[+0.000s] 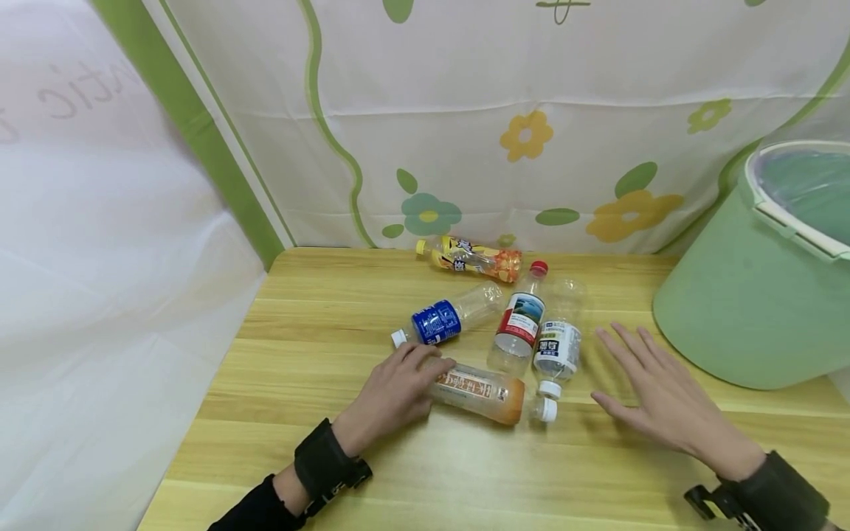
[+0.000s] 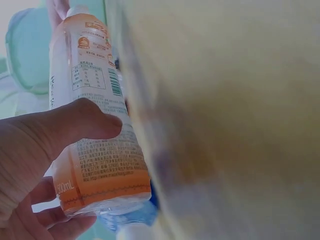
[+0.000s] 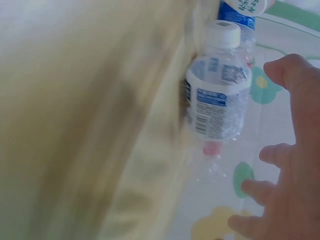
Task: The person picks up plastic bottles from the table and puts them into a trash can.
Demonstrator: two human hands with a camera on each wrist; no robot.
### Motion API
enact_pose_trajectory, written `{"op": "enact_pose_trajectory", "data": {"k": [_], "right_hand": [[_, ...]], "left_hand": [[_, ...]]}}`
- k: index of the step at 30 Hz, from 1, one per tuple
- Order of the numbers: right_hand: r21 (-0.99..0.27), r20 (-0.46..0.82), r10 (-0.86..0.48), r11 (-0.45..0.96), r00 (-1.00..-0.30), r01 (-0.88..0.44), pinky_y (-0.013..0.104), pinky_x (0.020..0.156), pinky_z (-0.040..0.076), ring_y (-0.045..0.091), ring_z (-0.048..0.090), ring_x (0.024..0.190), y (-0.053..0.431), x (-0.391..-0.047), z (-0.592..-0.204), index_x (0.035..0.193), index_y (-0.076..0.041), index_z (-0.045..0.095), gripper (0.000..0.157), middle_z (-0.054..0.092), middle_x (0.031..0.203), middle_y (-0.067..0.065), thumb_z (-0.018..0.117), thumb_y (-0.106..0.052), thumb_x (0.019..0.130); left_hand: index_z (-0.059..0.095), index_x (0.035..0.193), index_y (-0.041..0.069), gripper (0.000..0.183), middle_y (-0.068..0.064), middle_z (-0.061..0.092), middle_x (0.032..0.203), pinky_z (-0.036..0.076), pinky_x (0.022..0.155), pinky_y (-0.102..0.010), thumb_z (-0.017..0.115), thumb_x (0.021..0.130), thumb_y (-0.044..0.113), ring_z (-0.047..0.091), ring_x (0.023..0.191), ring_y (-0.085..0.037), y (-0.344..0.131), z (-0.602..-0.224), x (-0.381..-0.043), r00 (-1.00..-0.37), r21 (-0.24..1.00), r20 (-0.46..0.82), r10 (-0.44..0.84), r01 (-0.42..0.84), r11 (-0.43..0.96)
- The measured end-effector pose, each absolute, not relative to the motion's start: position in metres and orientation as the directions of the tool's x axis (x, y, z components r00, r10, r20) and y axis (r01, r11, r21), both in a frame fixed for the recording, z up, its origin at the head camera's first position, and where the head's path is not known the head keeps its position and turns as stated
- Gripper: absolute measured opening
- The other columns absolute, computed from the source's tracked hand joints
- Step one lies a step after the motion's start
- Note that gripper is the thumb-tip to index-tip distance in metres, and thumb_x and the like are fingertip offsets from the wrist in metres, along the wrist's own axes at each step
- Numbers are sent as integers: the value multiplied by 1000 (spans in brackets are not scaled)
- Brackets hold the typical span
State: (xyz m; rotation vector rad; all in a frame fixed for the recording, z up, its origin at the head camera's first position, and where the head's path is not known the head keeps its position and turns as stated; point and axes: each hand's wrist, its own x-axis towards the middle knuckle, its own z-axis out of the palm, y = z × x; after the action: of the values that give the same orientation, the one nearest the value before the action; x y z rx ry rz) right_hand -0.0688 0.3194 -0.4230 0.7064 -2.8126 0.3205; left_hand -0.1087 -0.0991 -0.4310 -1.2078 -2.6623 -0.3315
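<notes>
My left hand (image 1: 397,387) grips the base end of an orange-labelled plastic bottle (image 1: 478,392), which lies on its side, white cap to the right. In the left wrist view the thumb (image 2: 95,120) lies across its printed label, with fingers curled around the other side. My right hand (image 1: 657,394) has its fingers spread and holds nothing. Nearest to it lies a clear bottle with a white label (image 1: 558,346), cap towards me. Beside that are a red-capped bottle (image 1: 521,321) and a blue-labelled bottle (image 1: 438,321). A yellow-capped bottle (image 1: 471,258) lies farthest back.
A green bin (image 1: 750,295) with a clear liner stands to the right of the right hand. The wooden table (image 1: 319,317) meets a flower-patterned cloth (image 1: 465,162) at its back edge. Another white cloth (image 1: 119,295) hangs on the left.
</notes>
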Motion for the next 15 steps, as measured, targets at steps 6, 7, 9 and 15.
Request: {"op": "enact_pose_trajectory", "data": {"k": [6, 7, 9, 15], "right_hand": [[-206, 234, -382, 879, -894, -430, 74, 108, 21, 53, 14, 146, 320, -70, -408, 164, -18, 21, 97, 18, 166, 18, 76, -44, 90], [-211, 231, -377, 880, -897, -425, 76, 106, 22, 52, 13, 146, 320, -70, -406, 165, -19, 20, 97, 17, 166, 17, 76, -44, 90], [-220, 230, -374, 879, -899, -422, 76, 106, 22, 52, 13, 147, 319, -70, -403, 165, -20, 20, 96, 17, 166, 16, 75, -43, 90], [-222, 246, -393, 867, -886, -447, 72, 109, 21, 50, 14, 147, 317, -69, -397, 165, -20, 20, 93, 17, 167, 14, 74, -40, 92]], "left_hand": [[61, 140, 22, 72, -9, 58, 135, 54, 92, -44, 90, 73, 23, 54, 121, -29, -94, -418, -106, -644, 153, 280, 712, 762, 630], [61, 140, 22, 72, -8, 58, 135, 54, 92, -44, 90, 73, 23, 54, 120, -29, -92, -416, -106, -641, 155, 285, 712, 764, 626], [62, 139, 22, 72, -8, 59, 134, 54, 92, -43, 90, 74, 23, 54, 119, -28, -89, -414, -106, -634, 149, 293, 716, 770, 621], [62, 140, 22, 69, -7, 60, 132, 49, 99, -41, 89, 76, 28, 54, 119, -26, -76, -409, -108, -611, 104, 307, 729, 783, 613]]}}
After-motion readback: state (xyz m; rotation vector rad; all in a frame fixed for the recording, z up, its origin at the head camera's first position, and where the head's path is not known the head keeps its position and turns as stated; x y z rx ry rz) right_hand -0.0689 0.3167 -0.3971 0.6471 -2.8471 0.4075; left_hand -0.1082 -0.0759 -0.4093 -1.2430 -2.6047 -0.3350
